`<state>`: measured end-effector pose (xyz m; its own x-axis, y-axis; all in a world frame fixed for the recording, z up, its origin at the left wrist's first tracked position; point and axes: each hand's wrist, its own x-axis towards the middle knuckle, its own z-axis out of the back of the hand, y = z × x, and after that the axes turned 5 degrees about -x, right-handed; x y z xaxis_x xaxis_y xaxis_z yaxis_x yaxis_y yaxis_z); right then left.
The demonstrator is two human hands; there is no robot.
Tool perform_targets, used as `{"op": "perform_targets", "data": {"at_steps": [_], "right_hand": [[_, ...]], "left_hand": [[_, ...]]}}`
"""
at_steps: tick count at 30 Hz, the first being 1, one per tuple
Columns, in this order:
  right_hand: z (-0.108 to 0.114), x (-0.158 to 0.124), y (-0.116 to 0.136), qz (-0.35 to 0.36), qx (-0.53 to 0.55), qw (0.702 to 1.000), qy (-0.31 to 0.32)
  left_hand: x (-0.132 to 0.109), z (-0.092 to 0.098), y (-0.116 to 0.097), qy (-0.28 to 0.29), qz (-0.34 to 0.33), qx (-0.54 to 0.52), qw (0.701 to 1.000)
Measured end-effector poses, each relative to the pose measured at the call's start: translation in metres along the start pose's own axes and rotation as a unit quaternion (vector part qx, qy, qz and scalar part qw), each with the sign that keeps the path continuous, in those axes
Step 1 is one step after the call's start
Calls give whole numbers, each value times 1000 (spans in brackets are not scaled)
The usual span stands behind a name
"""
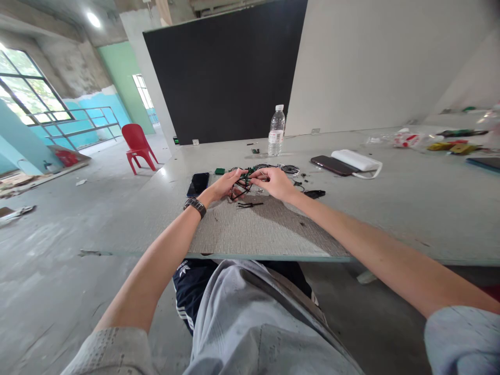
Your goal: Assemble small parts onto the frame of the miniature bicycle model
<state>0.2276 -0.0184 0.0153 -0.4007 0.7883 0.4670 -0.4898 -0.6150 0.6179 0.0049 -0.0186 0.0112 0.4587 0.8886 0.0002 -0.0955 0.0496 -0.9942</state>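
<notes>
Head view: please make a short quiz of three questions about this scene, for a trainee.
1. True or false: both hands touch the small black and green assembly.
2. Which wrist wears the watch? A. left B. right C. neither
3. What lies just left of the left hand on the table?

Key
1. True: the left hand and the right hand meet on it, fingers pinched around it.
2. A.
3. A dark phone, lying flat. A second phone lies farther right, beside a white power bank, and a water bottle stands behind the hands.
</notes>
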Motion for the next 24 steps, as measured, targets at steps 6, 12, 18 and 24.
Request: {"op": "perform_targets", "data": {"at_steps": [6, 12, 18, 24], "right_hand": [[-2, -3, 7, 17, -31, 999, -33], [-1, -2, 12, 52, -87, 994, -27], [-6, -1, 14, 75, -106, 991, -19], [-7, 0, 14, 78, -105, 991, -8]], "left_hand": [[7, -1, 7, -1, -6, 3, 1000], [5, 0, 6, 14, -36, 50, 998], [-1, -4, 0, 27, -69, 99, 992], [-2, -9, -2, 14, -63, 96, 993]]}}
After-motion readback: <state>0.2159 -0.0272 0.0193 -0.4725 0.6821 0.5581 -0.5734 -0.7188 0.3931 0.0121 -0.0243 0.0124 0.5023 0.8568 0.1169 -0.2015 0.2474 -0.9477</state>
